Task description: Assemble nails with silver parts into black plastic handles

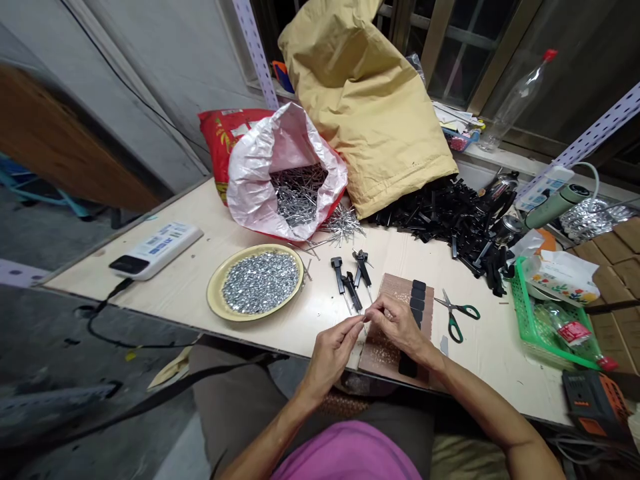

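Note:
My left hand [335, 347] and my right hand [397, 323] meet at the table's front edge, fingertips pinched together on a thin metal nail [364, 319]. They hover over a brown perforated board [395, 333] that carries a row of black plastic clips [418, 297]. A few assembled black clips with nails [351, 275] lie just beyond my hands. A yellow plate [216, 283] full of small silver washers stands to the left. Behind it an open white sack [250, 180] holds loose nails [299, 193].
A heap of black clips [445, 213] spills from a tan bag [370, 100] at the back. Green-handled scissors [456, 313] lie right of the board, then a green basket [523, 313]. A white power strip [157, 248] sits at the left edge.

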The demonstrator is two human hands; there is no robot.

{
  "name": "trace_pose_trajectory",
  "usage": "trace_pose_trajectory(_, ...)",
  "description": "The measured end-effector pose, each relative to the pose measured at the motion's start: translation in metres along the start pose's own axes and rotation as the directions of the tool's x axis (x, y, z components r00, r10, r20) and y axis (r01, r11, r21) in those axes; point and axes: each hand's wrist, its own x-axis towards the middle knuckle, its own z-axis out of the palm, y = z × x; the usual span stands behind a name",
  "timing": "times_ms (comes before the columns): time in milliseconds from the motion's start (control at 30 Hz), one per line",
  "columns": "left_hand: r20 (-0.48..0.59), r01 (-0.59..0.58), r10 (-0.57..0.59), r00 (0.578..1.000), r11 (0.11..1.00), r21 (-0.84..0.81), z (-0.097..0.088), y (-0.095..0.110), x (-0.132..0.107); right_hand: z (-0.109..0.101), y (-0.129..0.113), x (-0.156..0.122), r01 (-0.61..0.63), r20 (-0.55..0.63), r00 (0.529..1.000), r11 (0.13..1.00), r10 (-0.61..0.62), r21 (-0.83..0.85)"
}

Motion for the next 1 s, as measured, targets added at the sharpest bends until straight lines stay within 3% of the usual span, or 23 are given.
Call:
trace_pose_trajectory(133,-0.046,-0.153,0.160,0.986,0.980,0.127,0.003,-0.006,-0.001,0.003,0.001,-0.001,0.047,-0.012,0.999,0.996,-0.048,-0.071)
trace_pose_trajectory(267,-0.055,-0.134,0.140,0.989,0.986,0.098,0.002,-0.006,-0.001,-0.001,0.001,0.002,-0.013,0.067,0.998,0.999,0.011,0.035)
trace_pose_trajectory(333,0.015,0.027,-0.027,1.000,0.999,-0.046,-0.001,-0.003,0.000,-0.005,0.001,0.003,-0.007,0.101,0.995,0.995,-0.003,0.100)
trace_pose_trajectory(367,0.114,0.159,-0.143,0.983,0.977,-0.142,-0.002,-0.001,0.001,-0.007,0.001,0.004,0.021,0.106,0.994,0.993,-0.033,0.115)
trace_pose_trajectory(400,0.241,0.306,-0.250,0.938,0.924,-0.230,-0.004,0.001,0.002,-0.009,0.001,0.004,0.057,0.108,0.992,0.991,-0.071,0.122)
trace_pose_trajectory(467,0.475,0.545,-0.360,0.803,0.766,-0.342,-0.006,0.004,0.004,-0.011,0.002,0.005,0.121,0.116,0.984,0.984,-0.136,0.128)
trace_pose_trajectory(500,0.539,0.608,-0.368,0.758,0.699,-0.377,-0.006,0.005,0.005,-0.013,0.002,0.005,0.133,0.124,0.981,0.982,-0.150,0.133)
trace_pose_trajectory(533,0.565,0.635,-0.364,0.740,0.655,-0.409,-0.007,0.006,0.006,-0.014,0.002,0.006,0.133,0.135,0.979,0.981,-0.152,0.141)
trace_pose_trajectory(667,0.540,0.610,-0.341,0.770,0.641,-0.466,-0.007,0.006,0.009,-0.015,0.003,0.009,0.084,0.148,0.983,0.981,-0.110,0.174)
trace_pose_trajectory(833,0.463,0.541,-0.354,0.812,0.753,-0.373,-0.009,0.007,0.008,-0.015,0.003,0.009,-0.034,0.139,0.990,0.983,0.009,0.181)
trace_pose_trajectory(900,0.383,0.438,-0.312,0.869,0.846,-0.304,-0.008,0.006,0.007,-0.015,0.002,0.009,-0.046,0.134,0.991,0.986,0.024,0.162)
trace_pose_trajectory(1000,0.158,0.136,-0.117,0.980,0.984,-0.115,-0.006,0.004,0.005,-0.017,0.002,0.008,-0.038,0.141,0.990,0.989,0.017,0.144)
